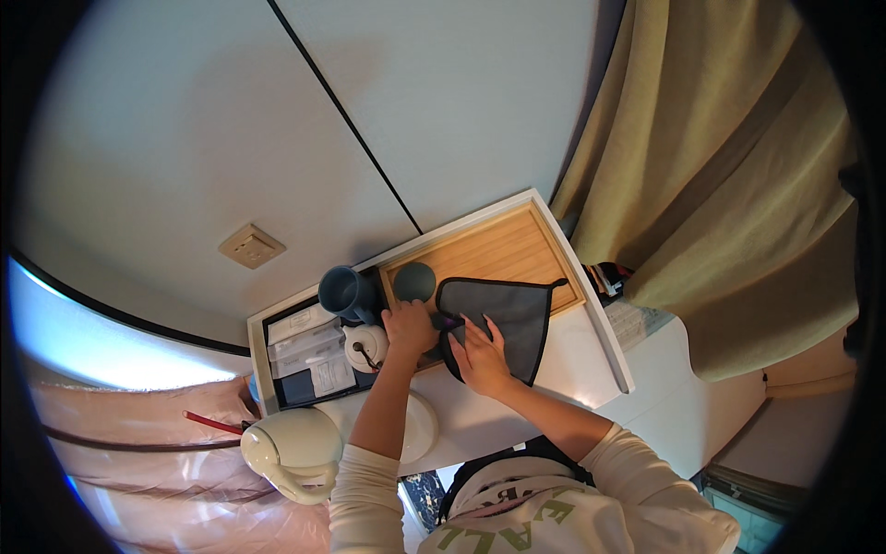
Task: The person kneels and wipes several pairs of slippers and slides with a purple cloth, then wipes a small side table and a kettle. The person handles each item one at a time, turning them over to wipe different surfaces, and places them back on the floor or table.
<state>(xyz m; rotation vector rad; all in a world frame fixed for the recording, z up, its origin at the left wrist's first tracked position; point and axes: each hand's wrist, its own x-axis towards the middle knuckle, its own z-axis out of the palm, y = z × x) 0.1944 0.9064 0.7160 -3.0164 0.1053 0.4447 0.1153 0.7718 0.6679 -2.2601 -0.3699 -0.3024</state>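
Observation:
My left hand (412,328) is closed over the near left corner of the wooden tray (498,247). Its fingers curl down, and what they hold is mostly hidden; a bit of dark blue shows beside them. Fingers apart, my right hand (481,358) lies on a grey cloth (513,319) with black edging and a hanging loop. The cloth rests partly over the tray. Just beyond my left hand is a round teal piece (414,282), perhaps a cup's base. A blue mug (346,294) stands to the left, and a small white teapot (365,348) sits next to my left forearm.
A black tray (293,391) at the left holds flat packets (307,350). Near the table's front left is a cream electric kettle (293,451) beside a round white base (421,429). A raised white rim (591,319) edges the table. A tan curtain (711,185) hangs at the right.

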